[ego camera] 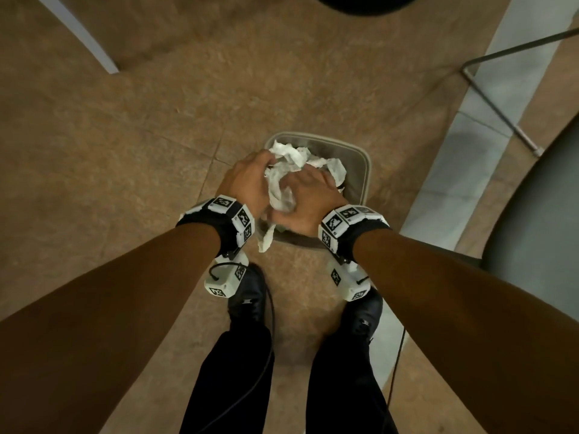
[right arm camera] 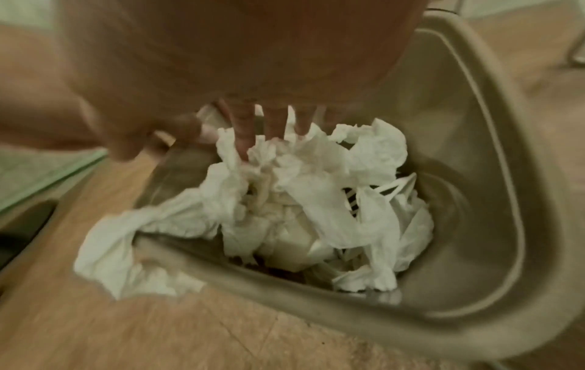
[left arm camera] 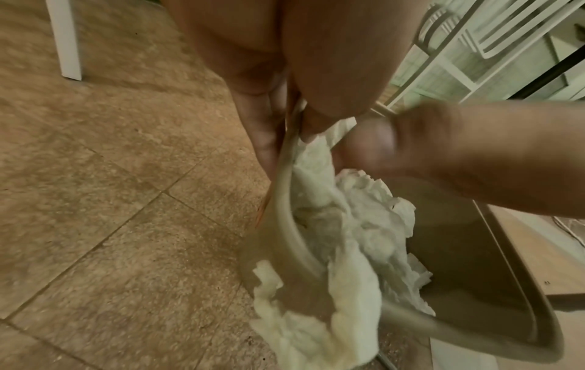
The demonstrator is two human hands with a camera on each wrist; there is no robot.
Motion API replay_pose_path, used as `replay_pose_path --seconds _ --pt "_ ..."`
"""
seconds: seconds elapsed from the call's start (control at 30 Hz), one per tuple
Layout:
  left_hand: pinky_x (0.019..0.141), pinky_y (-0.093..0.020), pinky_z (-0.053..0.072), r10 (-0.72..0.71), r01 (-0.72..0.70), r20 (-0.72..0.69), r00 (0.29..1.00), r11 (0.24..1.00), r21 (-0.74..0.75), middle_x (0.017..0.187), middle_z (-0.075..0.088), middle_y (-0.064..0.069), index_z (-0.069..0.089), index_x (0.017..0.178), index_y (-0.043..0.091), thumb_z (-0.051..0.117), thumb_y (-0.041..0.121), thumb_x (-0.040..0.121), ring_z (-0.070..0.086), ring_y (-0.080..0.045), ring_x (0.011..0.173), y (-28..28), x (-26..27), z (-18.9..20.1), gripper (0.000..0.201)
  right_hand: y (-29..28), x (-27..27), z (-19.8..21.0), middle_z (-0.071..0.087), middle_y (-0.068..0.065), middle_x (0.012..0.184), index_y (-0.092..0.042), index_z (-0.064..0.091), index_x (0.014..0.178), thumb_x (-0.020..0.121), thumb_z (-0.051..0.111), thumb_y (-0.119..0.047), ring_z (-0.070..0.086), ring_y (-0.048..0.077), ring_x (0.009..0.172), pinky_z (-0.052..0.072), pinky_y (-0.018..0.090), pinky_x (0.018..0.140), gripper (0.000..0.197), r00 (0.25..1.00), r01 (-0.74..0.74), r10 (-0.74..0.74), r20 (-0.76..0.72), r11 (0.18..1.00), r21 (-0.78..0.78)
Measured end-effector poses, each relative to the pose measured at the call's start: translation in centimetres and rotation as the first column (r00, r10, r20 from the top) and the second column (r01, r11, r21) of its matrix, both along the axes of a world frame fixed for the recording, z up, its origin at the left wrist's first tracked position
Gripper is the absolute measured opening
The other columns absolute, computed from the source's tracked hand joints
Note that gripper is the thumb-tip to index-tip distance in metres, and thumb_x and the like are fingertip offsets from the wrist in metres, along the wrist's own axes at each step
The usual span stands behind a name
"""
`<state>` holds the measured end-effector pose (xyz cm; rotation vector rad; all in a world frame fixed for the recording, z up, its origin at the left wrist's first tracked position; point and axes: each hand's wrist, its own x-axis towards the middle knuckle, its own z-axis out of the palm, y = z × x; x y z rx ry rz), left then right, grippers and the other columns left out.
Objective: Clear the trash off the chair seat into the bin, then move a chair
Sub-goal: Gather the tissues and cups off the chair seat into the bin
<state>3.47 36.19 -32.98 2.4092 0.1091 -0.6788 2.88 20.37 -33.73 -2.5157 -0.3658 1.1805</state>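
A beige bin (ego camera: 365, 170) stands on the floor in front of my feet. A wad of crumpled white paper (ego camera: 286, 170) sits at its mouth, between my two hands. My left hand (ego camera: 250, 180) cups the wad's left side, its fingers (left arm camera: 262, 140) pointing straight down along the rim. On the right side my right hand (ego camera: 308, 195) lies over the wad, with straight fingers (right arm camera: 243, 140) pushed into the paper (right arm camera: 300, 200). One strip of paper (ego camera: 266, 239) hangs out over the near rim. More paper fills the bin (right arm camera: 475, 175).
A dark chair seat (ego camera: 539, 230) sits at the right edge, and a thin metal chair frame (ego camera: 488, 98) stands on the floor behind it. A white leg (ego camera: 78, 32) is at the far left. My shoes (ego camera: 247, 299) and a trailing cable are close behind the bin.
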Motion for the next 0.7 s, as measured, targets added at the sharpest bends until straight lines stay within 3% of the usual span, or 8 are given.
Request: replay_pose_path --seconds 0.07,0.13,0.2,0.27,0.4,0.5,0.57,0.7 --pt "0.089 -0.041 0.053 0.002 -0.002 -0.013 1.0 1.0 0.013 0.124 0.064 -0.005 0.055 0.12 0.024 0.047 -0.002 0.085 0.064 -0.029 0.106 -0.1 -0.1 0.0 0.045 0.3 -0.5 0.2 0.05 -0.005 0.141 -0.039 0.049 0.133 0.067 0.048 -0.084 0.031 0.027 0.14 0.016 0.048 0.118 0.08 0.975 -0.223 0.223 -0.001 0.974 -0.029" --pt "0.085 -0.037 0.052 -0.014 0.014 -0.027 1.0 0.999 0.03 0.121 0.065 -0.007 0.055 0.119 0.023 0.047 -0.002 0.086 0.063 -0.031 0.103 0.0 -0.1 0.0 0.042 0.7 -0.8 -0.2 0.059 -0.006 0.132 -0.042 0.054 0.131 0.073 0.056 -0.077 0.048 0.024 0.128 0.032 0.042 0.11 0.068 0.956 -0.279 0.278 -0.097 0.96 0.005" --pt "0.079 -0.03 0.046 -0.045 0.047 -0.037 0.998 0.998 0.052 0.121 0.065 -0.012 0.054 0.123 0.018 0.049 0.0 0.088 0.063 -0.033 0.101 0.1 -0.1 0.1 0.04 1.1 -0.9 -0.1 0.064 -0.004 0.127 -0.034 0.063 0.125 0.081 0.065 -0.059 0.058 0.023 0.119 0.043 0.036 0.102 0.05 0.964 -0.165 0.18 -0.195 0.982 0.091" --pt "0.074 -0.028 0.041 -0.05 0.052 -0.039 0.998 0.997 0.055 0.118 0.066 -0.014 0.054 0.125 0.015 0.05 0.001 0.09 0.063 -0.034 0.094 0.1 -0.2 0.2 0.038 1.0 -0.1 0.7 0.065 0.002 0.125 -0.024 0.066 0.123 0.089 0.065 -0.041 0.059 0.024 0.116 0.044 0.032 0.098 0.037 0.975 -0.099 0.119 -0.189 0.988 0.116" --pt "0.073 -0.03 0.044 -0.003 0.005 -0.049 0.999 0.998 0.056 0.114 0.066 -0.012 0.055 0.123 0.018 0.052 0.003 0.091 0.058 -0.027 0.083 -0.1 -0.5 0.2 0.036 -1.5 3.0 1.5 0.06 0.007 0.108 -0.015 0.054 0.12 0.096 0.05 -0.019 0.061 0.029 0.1 0.05 0.038 0.082 0.025 0.997 0.041 -0.037 0.063 0.997 -0.058" --pt "0.07 -0.029 0.041 0.018 -0.015 -0.052 0.998 0.999 0.05 0.103 0.066 -0.01 0.054 0.122 0.019 0.056 0.006 0.092 0.056 -0.025 0.078 -0.6 -0.9 -0.1 0.033 -2.7 3.5 0.3 0.051 0.018 0.123 -0.008 0.051 0.119 0.09 0.047 0.001 0.062 0.041 0.095 0.054 0.047 0.081 0.031 0.96 0.17 -0.137 0.243 0.978 -0.119" --pt "0.069 -0.03 0.04 0.035 -0.034 -0.044 0.998 0.999 0.027 0.099 0.066 -0.011 0.054 0.12 0.019 0.057 0.008 0.092 0.057 -0.027 0.078 -1.2 -1.1 -0.2 0.03 -2.3 2.6 -0.7 0.051 0.021 0.123 -0.005 0.053 0.119 0.089 0.048 0.0 0.063 0.043 0.097 0.054 0.048 0.084 0.031 0.968 0.124 -0.084 0.234 0.98 -0.159" --pt "0.073 -0.032 0.042 0.024 -0.023 -0.052 0.998 0.999 0.026 0.116 0.063 -0.012 0.053 0.12 0.017 0.056 0.006 0.093 0.061 -0.032 0.093 -2.5 -1.5 -0.1 0.029 -1.6 -0.8 -2.8 0.058 0.011 0.13 -0.021 0.053 0.127 0.083 0.064 -0.032 0.058 0.037 0.118 0.05 0.044 0.097 0.047 0.992 0.005 -0.034 -0.118 0.971 -0.238"
